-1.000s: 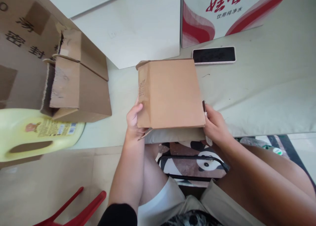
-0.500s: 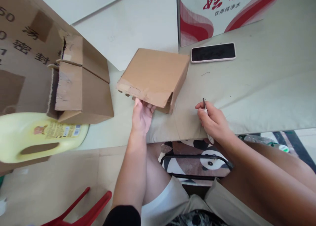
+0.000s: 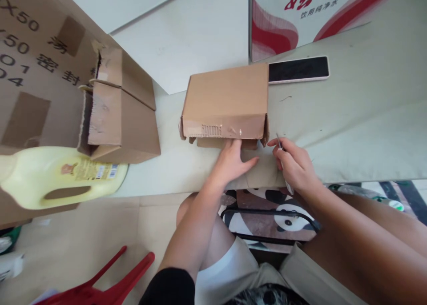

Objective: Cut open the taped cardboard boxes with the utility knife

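Our left hand (image 3: 233,162) lies open, pressing the box (image 3: 227,101) flat against the counter (image 3: 350,131) to steady it; our right hand (image 3: 295,167) pinches a blade (image 3: 279,141) beside its taped edge.

Pale table (image 3: 350,131): small carton (image 3: 227,98), phone (image 3: 298,69), red-white box (image 3: 300,16), torn carton (image 3: 120,114).

Pale grey-green surface (image 3: 367,118) in soft daylight; beige tiled floor (image 3: 83,234) below it, red plastic chair (image 3: 100,287) near its left edge.
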Demonstrator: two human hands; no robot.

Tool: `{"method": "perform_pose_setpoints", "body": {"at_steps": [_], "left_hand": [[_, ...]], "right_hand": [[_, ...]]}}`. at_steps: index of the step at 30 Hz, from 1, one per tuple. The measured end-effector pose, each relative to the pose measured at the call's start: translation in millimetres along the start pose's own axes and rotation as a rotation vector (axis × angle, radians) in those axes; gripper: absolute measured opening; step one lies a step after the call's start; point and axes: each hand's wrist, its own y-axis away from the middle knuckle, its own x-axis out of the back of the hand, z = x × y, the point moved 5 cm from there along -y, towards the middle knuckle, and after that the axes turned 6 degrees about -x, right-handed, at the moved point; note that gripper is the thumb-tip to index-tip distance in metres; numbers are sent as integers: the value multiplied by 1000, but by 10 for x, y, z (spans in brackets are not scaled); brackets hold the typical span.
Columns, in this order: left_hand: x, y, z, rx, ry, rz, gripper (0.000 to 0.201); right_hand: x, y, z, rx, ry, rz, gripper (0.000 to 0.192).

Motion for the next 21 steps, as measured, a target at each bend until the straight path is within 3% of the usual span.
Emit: {"method": "perform_pose_setpoints", "body": {"at_steps": [2, 7, 12, 16, 21], "left_hand": [[-58, -31, 79, -35, -137, -8, 56], [-123, -78, 188, 8, -271, 136, 36], [-137, -63, 199, -9, -197, 159, 21], [-192, -71, 281, -58, -126, 121, 36], [-202, -238, 287, 86, 128, 221, 25]], "right_hand": [[15, 13, -16, 2, -2, 41, 26], [17, 36, -18, -11, -8, 53, 23], [11, 39, -21, 12, -2, 51, 22], [0, 51, -20, 13, -66, 76, 20], [10, 68, -22, -8, -247, 146, 15]]}}
